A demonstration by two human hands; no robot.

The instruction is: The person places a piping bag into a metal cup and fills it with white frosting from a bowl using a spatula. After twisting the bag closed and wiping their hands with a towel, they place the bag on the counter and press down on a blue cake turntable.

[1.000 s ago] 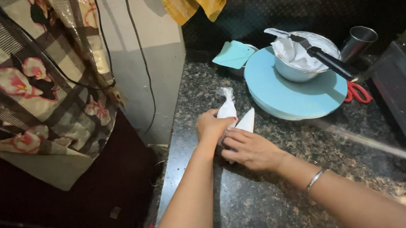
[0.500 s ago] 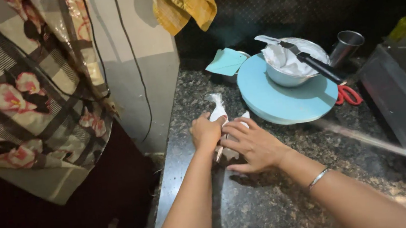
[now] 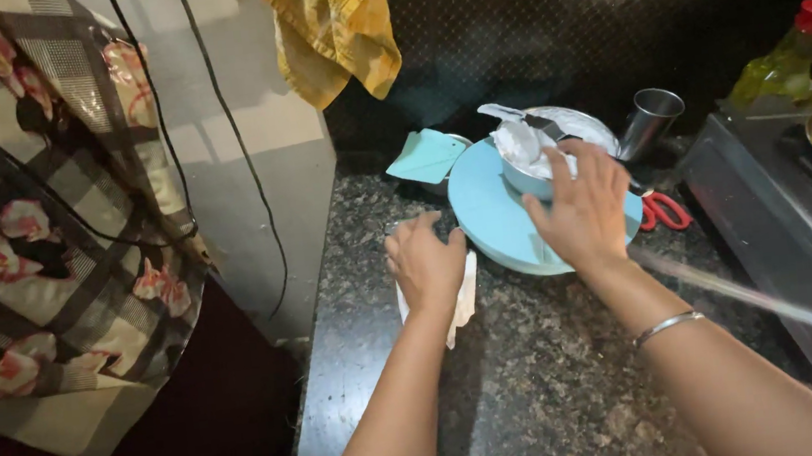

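Note:
My left hand lies palm down on a white piping bag that rests flat on the speckled granite counter. My right hand hovers with fingers spread over a light blue cake turntable, holding nothing. It is close to a bowl of white cream that stands on the turntable. A silver bracelet circles my right wrist.
A teal scraper lies behind the turntable, with a steel cup and red scissors to the right. A stove and bottle stand at far right. A yellow cloth hangs on the wall; patterned fabric is left.
My right hand has lifted off the piping bag and moved up and right over the turntable. My left hand now presses the bag flat alone.

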